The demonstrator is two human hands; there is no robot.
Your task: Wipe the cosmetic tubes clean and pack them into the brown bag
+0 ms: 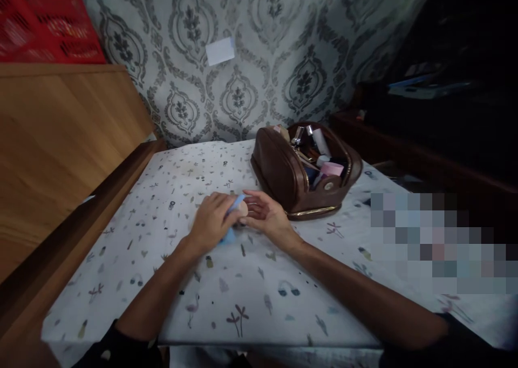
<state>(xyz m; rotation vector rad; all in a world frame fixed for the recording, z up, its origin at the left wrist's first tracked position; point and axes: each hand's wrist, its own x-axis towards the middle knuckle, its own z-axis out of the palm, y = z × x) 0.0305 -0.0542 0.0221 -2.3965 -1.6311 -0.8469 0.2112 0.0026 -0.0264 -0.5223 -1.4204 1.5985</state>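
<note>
My left hand (212,219) is closed around a small item with a pale pink round end (242,209) and a light blue strip along its top. More light blue material (229,237) shows below that hand; motion blur hides what kind of thing it is. My right hand (271,217) faces it from the right, fingers curved and apart, their tips close to the pale end. Whether they touch it I cannot tell. Just beyond my right hand stands a brown toiletry bag (277,168), unzipped, with cosmetics inside, among them a pink round container (332,169).
The table's white printed cover (190,168) lies under both hands. A wooden panel (68,141) borders the left, below a red plastic crate (48,22). Patterned wallpaper (259,87) closes off the back, with a white card (220,51) on it. A pixelated patch covers the right side.
</note>
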